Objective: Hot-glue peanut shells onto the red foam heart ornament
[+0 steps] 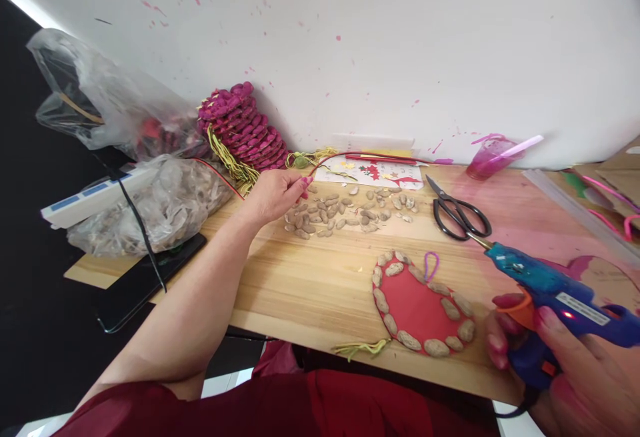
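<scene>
My left hand (280, 193) is closed in a pinch on a thin red cord (350, 155) at the left end of the loose peanuts (325, 213). On the right, my right hand (560, 363) is wrapped round a blue glue gun (565, 297) with an orange trigger and a lit red light. Its nozzle points toward the black scissors (460, 218). Between my hands, near the front edge, lies a red heart (415, 303) edged with peanuts, with a purple loop (431, 265) at its top and a yellow-green tassel (363, 349) at its tip.
Bundled magenta peanuts (243, 130) lean by the wall. Plastic bags (150, 207), a white power strip (100, 193) and a black phone (150, 283) are at the left. Behind the peanuts lies paper with small stars (370, 173); a cup of pink liquid (487, 159) stands back right.
</scene>
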Demonstrator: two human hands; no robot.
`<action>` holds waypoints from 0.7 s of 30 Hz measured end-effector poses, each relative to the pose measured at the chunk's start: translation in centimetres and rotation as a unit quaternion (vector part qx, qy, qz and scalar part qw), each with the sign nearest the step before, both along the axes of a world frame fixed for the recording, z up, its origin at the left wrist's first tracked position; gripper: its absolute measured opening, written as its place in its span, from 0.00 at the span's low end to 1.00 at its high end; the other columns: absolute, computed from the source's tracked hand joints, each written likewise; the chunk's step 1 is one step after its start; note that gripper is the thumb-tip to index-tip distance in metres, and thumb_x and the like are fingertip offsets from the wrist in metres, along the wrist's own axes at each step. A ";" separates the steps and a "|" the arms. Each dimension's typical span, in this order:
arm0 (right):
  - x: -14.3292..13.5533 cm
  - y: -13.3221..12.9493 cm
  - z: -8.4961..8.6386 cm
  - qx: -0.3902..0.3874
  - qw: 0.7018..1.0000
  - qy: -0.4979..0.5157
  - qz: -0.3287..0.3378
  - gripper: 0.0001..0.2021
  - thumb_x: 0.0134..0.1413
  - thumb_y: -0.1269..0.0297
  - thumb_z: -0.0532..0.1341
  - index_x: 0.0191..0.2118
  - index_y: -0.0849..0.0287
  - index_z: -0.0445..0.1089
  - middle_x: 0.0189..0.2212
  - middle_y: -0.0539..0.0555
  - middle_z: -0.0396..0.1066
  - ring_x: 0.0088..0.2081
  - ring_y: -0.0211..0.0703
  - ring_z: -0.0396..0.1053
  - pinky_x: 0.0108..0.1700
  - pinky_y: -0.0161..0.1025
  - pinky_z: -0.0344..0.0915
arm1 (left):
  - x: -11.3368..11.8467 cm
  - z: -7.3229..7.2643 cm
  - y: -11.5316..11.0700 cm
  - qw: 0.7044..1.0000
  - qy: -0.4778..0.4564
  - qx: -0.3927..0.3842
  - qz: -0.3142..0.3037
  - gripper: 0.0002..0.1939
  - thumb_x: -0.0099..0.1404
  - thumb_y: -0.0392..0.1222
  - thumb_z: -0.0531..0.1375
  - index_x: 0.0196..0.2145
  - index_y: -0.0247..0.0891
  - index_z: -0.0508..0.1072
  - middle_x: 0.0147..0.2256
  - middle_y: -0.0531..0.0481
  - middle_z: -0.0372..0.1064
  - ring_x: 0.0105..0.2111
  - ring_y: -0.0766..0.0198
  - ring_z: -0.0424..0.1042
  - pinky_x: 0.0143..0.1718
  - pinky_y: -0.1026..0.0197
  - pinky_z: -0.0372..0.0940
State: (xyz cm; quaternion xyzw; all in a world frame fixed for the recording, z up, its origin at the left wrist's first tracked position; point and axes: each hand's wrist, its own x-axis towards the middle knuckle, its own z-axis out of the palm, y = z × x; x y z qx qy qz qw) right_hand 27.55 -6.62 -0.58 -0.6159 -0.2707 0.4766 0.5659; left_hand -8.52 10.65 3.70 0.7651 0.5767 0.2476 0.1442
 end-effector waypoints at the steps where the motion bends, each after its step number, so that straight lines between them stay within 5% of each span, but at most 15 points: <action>1: -0.2 -0.1 0.0 -0.015 0.999 0.026 0.016 0.16 0.35 0.50 0.75 0.28 0.53 0.75 0.19 0.52 0.69 0.18 0.45 0.65 0.18 0.41 0.67 | 0.0 -0.1 0.0 1.000 0.000 -0.004 -0.005 0.21 0.68 0.48 0.51 0.28 0.35 0.79 0.24 0.51 0.74 0.24 0.65 0.67 0.29 0.64 0.57; 7: -2.3 -0.7 1.0 0.024 0.996 0.088 0.006 0.10 0.52 0.57 0.69 0.32 0.58 0.76 0.19 0.50 0.70 0.21 0.39 0.67 0.22 0.33 0.63 | -0.3 -0.7 0.1 0.999 0.038 -0.003 -0.016 0.19 0.65 0.40 0.51 0.39 0.31 0.80 0.33 0.48 0.78 0.29 0.66 0.68 0.33 0.66 0.57; 21: -1.9 -0.7 -0.3 0.115 0.988 0.084 0.054 0.12 0.59 0.54 0.64 0.33 0.58 0.76 0.20 0.48 0.70 0.19 0.36 0.66 0.21 0.33 0.59 | 0.5 0.1 -0.5 0.987 0.135 -0.029 0.080 0.24 0.63 0.57 0.54 0.36 0.35 0.81 0.23 0.55 0.72 0.22 0.69 0.62 0.26 0.67 0.51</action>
